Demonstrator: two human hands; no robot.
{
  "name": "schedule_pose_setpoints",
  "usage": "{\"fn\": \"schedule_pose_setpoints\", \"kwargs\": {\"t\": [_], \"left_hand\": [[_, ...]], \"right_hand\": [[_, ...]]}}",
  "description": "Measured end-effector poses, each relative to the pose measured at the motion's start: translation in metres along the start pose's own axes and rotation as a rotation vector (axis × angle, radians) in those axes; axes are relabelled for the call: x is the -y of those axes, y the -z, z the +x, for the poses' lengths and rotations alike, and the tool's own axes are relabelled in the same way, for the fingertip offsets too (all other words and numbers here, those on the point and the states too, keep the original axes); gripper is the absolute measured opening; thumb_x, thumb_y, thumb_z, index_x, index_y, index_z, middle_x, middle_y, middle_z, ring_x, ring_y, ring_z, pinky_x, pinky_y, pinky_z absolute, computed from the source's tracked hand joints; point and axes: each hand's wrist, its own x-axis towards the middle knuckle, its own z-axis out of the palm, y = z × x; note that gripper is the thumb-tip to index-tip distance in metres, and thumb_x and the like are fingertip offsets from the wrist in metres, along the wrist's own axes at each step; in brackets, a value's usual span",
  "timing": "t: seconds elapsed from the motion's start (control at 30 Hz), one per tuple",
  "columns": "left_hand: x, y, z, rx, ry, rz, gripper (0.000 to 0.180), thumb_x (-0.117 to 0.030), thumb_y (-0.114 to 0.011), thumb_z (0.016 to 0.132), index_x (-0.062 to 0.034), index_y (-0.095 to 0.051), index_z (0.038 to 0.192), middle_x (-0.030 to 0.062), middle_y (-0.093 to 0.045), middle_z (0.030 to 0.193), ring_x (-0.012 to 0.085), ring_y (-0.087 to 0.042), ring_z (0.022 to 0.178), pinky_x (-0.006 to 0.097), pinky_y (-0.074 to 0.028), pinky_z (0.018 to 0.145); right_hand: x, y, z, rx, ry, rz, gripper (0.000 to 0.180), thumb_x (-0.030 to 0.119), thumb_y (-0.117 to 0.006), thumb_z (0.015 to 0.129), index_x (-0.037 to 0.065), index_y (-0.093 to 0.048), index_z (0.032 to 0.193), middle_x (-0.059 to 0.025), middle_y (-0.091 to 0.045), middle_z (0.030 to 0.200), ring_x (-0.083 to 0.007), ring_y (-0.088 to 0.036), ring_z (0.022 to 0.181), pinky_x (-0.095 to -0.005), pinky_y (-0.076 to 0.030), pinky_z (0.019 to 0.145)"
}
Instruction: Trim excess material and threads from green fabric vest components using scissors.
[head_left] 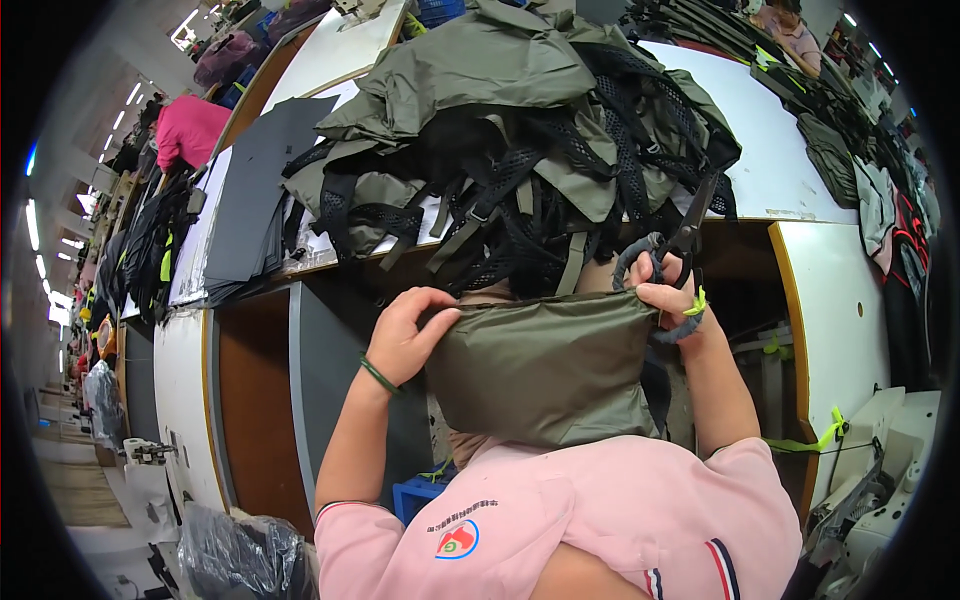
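In front of the near edge of the white table (pixel 785 175), I see a rectangular olive-green fabric piece (pixel 545 370). The left hand (pixel 408 328) pinches its upper left corner; the right hand (pixel 674 292) grasps the upper right one, together with black metal scissors (pixel 687 236) (the handles are wrapped in grey). At that edge, a heap of olive cloth and black mesh straps (pixel 470 80) overhangs.

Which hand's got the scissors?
The right hand. It holds dark scissors along with the olive cloth; the left hand, with a green bangle on its wrist, holds only the cloth.
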Motion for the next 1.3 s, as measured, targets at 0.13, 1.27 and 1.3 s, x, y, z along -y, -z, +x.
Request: {"fn": "schedule_pose_setpoints", "kwargs": {"t": [0.13,1.27,1.3], "left_hand": [[-0.023,-0.019,0.009,0.194,-0.222,0.097,0.057,-0.027,-0.079,0.081,-0.0039,-0.059,0.128,0.0152,-0.064,0.117,0.0276,-0.061,0.108,0.037,-0.048,0.095],[0.116,-0.031,-0.181,0.291,0.750,-0.446,0.027,-0.021,-0.061,0.096,-0.0021,-0.065,0.115,0.0091,-0.070,0.093,0.0144,-0.064,0.085,0.031,-0.053,0.076],[0.114,-0.023,-0.134,0.147,0.585,-0.657,0.031,-0.023,-0.058,0.098,0.0004,-0.063,0.118,0.0110,-0.070,0.096,0.0144,-0.065,0.085,0.030,-0.054,0.076]], "right_hand": [[-0.009,-0.011,0.000,-0.010,-0.023,-0.076,0.022,0.005,-0.072,0.075,0.009,-0.055,0.089,0.0002,-0.057,0.084,-0.0094,-0.054,0.079,-0.0243,-0.043,0.073],[0.064,-0.075,0.131,-0.246,0.419,-0.110,0.025,0.015,-0.078,0.082,0.009,-0.054,0.087,0.0026,-0.053,0.070,-0.0081,-0.053,0.057,-0.0233,-0.042,0.052],[0.054,-0.081,0.106,-0.284,0.420,-0.112,0.024,0.014,-0.078,0.083,0.010,-0.054,0.085,0.0028,-0.054,0.070,-0.0074,-0.053,0.057,-0.0231,-0.043,0.051]]}}
